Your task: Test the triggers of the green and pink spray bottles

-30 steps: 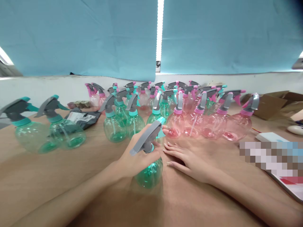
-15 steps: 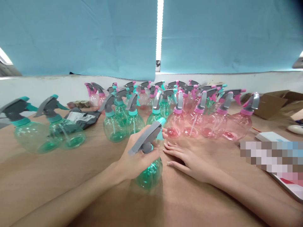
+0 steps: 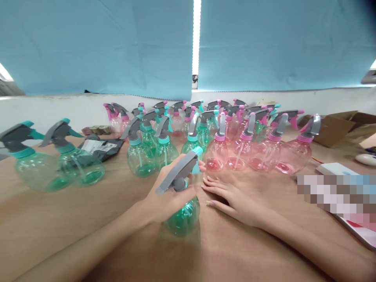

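Note:
My left hand (image 3: 166, 196) is wrapped round the neck of a green spray bottle (image 3: 182, 219) with a grey and teal trigger head. The bottle is near the middle of the table and leans slightly; the hand hides part of its body. Flat on the wood to the right lies my right hand (image 3: 232, 196), fingers stretched and holding nothing. Just beyond both hands are more green spray bottles (image 3: 142, 162) and a row of pink spray bottles (image 3: 216, 158). Two green spray bottles (image 3: 84, 166) stand apart at the left.
A dark plastic packet (image 3: 110, 150) lies behind the left bottles. At the right are a cardboard box (image 3: 333, 131), a white box (image 3: 337, 169) beside a blurred-out patch, and a white computer mouse (image 3: 366, 159). Blue curtains (image 3: 102, 47) hang behind the wooden table (image 3: 117, 188).
The view has shifted very slightly. My left hand keeps its grip on the green spray bottle, and my right hand stays resting on the table.

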`<action>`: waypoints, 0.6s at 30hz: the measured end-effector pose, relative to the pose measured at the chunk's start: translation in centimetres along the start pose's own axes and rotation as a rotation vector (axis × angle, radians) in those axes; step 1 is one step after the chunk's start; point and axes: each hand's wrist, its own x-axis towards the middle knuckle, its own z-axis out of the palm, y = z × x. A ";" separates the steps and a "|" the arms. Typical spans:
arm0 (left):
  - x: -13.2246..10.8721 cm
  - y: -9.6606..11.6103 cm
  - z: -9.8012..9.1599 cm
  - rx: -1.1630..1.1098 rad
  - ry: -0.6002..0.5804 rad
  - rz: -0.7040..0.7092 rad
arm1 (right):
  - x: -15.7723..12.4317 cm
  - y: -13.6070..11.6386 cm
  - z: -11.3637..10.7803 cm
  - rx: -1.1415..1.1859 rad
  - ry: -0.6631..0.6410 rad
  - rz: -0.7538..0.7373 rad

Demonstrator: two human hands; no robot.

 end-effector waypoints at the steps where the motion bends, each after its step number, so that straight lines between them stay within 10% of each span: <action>1: -0.1 -0.1 0.1 -0.012 0.021 -0.015 | 0.0 0.0 0.0 -0.001 -0.001 0.001; 18: 0.2 -0.6 0.5 -0.140 0.062 -0.006 | -0.1 0.1 0.1 0.030 0.028 -0.015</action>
